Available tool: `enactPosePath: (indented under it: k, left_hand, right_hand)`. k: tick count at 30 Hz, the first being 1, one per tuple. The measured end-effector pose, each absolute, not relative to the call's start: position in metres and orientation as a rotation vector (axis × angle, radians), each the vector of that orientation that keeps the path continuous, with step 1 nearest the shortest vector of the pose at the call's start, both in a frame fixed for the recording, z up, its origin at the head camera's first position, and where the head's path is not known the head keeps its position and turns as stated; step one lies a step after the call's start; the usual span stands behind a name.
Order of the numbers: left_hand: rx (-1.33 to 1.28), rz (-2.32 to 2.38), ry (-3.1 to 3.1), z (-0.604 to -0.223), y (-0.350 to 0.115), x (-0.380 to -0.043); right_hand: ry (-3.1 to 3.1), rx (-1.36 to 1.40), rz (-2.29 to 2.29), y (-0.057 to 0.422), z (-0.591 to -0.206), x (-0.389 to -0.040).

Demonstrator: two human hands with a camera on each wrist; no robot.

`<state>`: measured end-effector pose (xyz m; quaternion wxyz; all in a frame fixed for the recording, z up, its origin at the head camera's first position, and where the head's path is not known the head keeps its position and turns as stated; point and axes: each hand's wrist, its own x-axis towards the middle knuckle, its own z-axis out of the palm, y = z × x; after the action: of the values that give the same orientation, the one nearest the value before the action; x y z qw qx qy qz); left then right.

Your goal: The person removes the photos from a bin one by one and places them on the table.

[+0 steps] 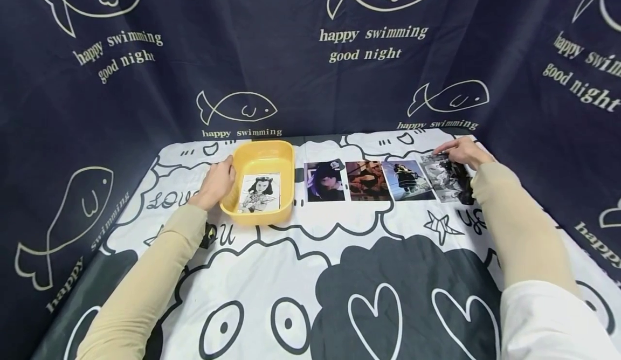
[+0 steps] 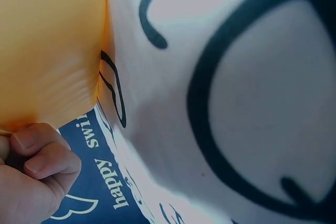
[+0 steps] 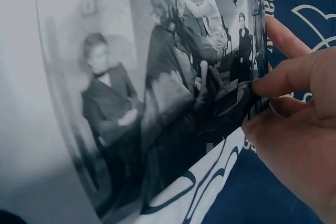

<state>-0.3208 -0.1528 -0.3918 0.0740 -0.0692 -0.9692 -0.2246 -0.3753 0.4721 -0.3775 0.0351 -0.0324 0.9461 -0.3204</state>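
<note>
Where a row of four prints ends on the right, a black-and-white photo of several figures [image 1: 440,177] is at the tablecloth [image 1: 291,257], its outer edge apparently pinched by the right hand's [image 1: 464,152] bent fingers; whether that edge is raised, I cannot tell. The step in hand looks like either setting this print down or picking it up, and the next move would call for a light touch, so the sheet does not crease. Leftward lie a blue-toned print [image 1: 408,181], a reddish-brown one [image 1: 367,181] and a purple-toned one [image 1: 326,181]. Farther left, the left hand [image 1: 216,184], fingers curled, grips the near side of a yellow tray [image 1: 257,219] holding a black-and-white portrait [image 1: 260,194]. Behind hangs a navy fish-patterned curtain [image 1: 291,69].
</note>
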Motion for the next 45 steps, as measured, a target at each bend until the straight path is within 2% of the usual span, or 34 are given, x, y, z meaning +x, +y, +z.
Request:
enactPosePath:
  k: [12, 18, 32, 41, 45]
  left_hand:
    - [-0.225, -0.663, -2.891, -0.390, -0.153, -0.318]
    - [-0.239, -0.658, -2.887, -0.392, -0.153, -0.321]
    - [-0.212, -0.670, -2.899, -0.392, -0.157, -0.321]
    - [-0.215, -0.669, -2.894, -0.390, -0.156, -0.321]
    - [-0.215, -0.673, -2.901, -0.391, -0.156, -0.320]
  right_hand:
    - [2.920, -0.125, -1.006, 0.466, -0.386, -0.371]
    - [2.986, -0.130, -0.979, 0.457, -0.376, -0.367]
    - [2.541, -0.270, -1.709, 0.386, -0.358, -0.375]
    - [2.370, -0.327, -1.766, 0.331, -0.339, -0.370]
    - [2.352, -0.365, -1.746, 0.311, -0.347, -0.382]
